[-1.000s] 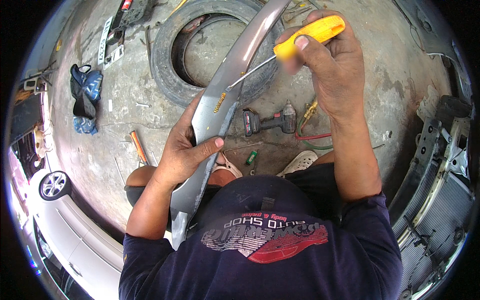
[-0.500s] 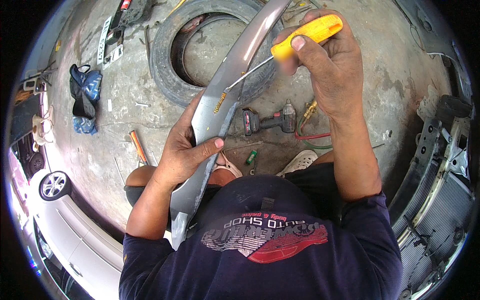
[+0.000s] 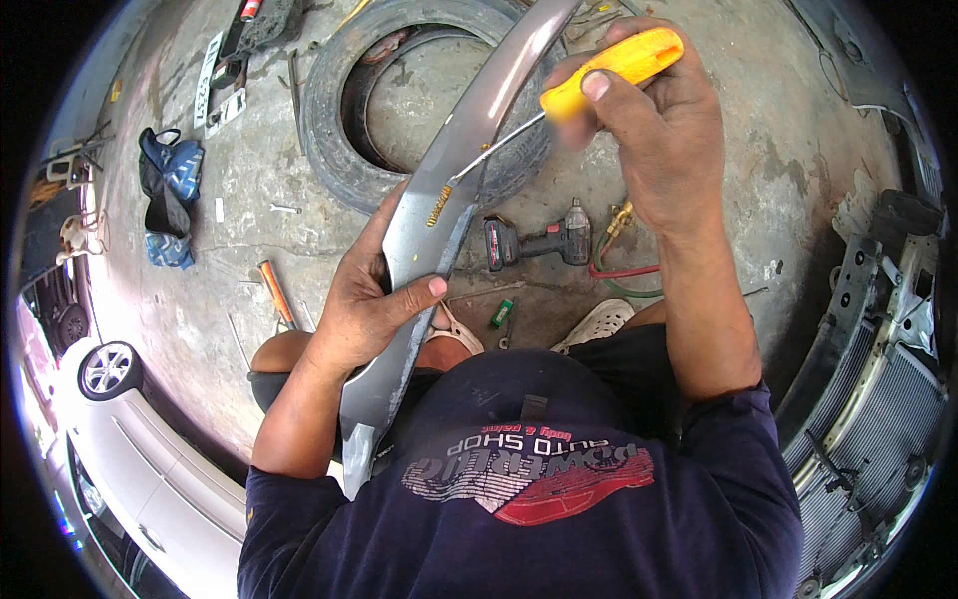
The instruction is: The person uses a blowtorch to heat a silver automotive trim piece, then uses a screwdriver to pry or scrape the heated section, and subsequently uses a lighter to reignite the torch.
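Screwdriver point(image 3: 599, 80) handle slightly lower against trim panel point(image 3: 439, 230); hands unmoved.

Workshop floor and the items lying directly on it.

The stained concrete floor point(image 3: 788, 150) carries a worn tyre point(image 3: 334, 150) at upper centre, lying flat. Just below it, near the middle of the frame, lies a cordless drill point(image 3: 539, 240), with a yellow-tipped torch fitting and red and green hoses point(image 3: 624, 270) just to its right. A small green object point(image 3: 502, 312) lies beneath the drill. An orange-handled tool point(image 3: 276, 293) lies at centre left. A blue and black bag point(image 3: 168, 195) sits at upper left, with flat plates point(image 3: 218, 90) above it. A radiator assembly point(image 3: 878, 399) occupies the right edge; a white car point(image 3: 140, 469) stands at lower left.
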The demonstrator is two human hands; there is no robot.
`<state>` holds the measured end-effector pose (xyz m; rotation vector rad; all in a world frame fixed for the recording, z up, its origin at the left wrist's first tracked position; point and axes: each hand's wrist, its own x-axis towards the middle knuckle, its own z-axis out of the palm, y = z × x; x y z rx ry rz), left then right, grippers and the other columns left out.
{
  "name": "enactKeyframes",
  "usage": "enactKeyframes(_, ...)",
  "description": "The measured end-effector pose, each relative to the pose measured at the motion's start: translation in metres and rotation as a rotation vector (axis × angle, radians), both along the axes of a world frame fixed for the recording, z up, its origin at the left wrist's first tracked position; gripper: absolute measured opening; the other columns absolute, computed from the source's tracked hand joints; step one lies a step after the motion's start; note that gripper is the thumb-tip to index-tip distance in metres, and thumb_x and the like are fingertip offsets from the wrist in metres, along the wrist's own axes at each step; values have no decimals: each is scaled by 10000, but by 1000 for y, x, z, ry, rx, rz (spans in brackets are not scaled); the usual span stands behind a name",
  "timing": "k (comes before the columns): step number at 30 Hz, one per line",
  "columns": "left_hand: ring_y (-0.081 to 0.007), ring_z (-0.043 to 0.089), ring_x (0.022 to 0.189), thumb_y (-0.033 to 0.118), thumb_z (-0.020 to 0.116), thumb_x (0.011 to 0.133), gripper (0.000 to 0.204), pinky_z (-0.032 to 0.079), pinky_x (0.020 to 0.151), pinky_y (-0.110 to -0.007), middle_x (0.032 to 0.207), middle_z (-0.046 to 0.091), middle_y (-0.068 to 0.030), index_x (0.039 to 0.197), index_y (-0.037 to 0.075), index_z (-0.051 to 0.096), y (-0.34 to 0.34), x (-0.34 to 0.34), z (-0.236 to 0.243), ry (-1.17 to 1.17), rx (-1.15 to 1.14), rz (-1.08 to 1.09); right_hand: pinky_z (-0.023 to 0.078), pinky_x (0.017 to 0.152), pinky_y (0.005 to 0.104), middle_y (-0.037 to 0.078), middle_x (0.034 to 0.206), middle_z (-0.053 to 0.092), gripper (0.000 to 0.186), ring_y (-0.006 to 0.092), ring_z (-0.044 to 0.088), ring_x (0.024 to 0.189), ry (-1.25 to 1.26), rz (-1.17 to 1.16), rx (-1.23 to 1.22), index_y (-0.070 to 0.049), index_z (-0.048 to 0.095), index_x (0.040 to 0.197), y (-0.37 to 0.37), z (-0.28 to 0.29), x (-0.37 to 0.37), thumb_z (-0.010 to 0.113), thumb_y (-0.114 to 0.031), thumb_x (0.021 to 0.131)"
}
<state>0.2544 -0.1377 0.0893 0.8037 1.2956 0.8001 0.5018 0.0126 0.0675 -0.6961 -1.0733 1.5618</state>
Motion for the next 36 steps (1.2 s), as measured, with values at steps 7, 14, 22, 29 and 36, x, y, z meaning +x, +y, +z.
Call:
enactKeyframes(7, -194, 683, 1029, -25, 740, 923, 937, 627, 771, -318, 1532, 492, -208, 1673, 78, 188, 2, 3, 5, -47, -30, 23, 584, 615, 271, 167, 914, 735, 343, 145, 689, 691, 11, -49, 0, -36, 478, 1238, 1, 5, 5, 679, -20, 960)
enactKeyframes(14, -197, 672, 1067, -37, 729, 927, 929, 622, 780, -321, 1531, 496, -205, 1673, 79, 188, 0, 1, 5, -52, -28, 2, 583, 613, 275, 166, 906, 735, 349, 150, 686, 672, 23, -35, 22, -32, 474, 1237, 0, 2, 4, 683, -20, 957)
enactKeyframes(22, -186, 673, 1041, -41, 723, 930, 917, 605, 796, -316, 1511, 522, -204, 1672, 77, 197, -2, 0, 1, -8, 10, -8, 580, 609, 273, 163, 900, 733, 337, 147, 687, 671, 0, -19, 10, -32, 475, 1233, 0, 3, 4, 671, -13, 959)
enactKeyframes(29, -190, 671, 1058, -34, 727, 930, 913, 608, 794, -315, 1516, 519, -196, 1669, 76, 202, -2, 1, 4, -32, -30, 3, 580, 612, 264, 152, 901, 732, 318, 137, 686, 670, -31, -16, 0, -38, 479, 1225, -1, 3, 3, 659, -9, 964)
enactKeyframes(36, -201, 647, 1164, -30, 737, 922, 915, 589, 872, -308, 1544, 500, -197, 1667, 68, 215, -4, -2, -4, 25, 30, -16, 580, 615, 259, 142, 906, 734, 315, 129, 686, 674, -24, -4, 5, -43, 479, 1220, -2, 4, 2, 662, -18, 964)
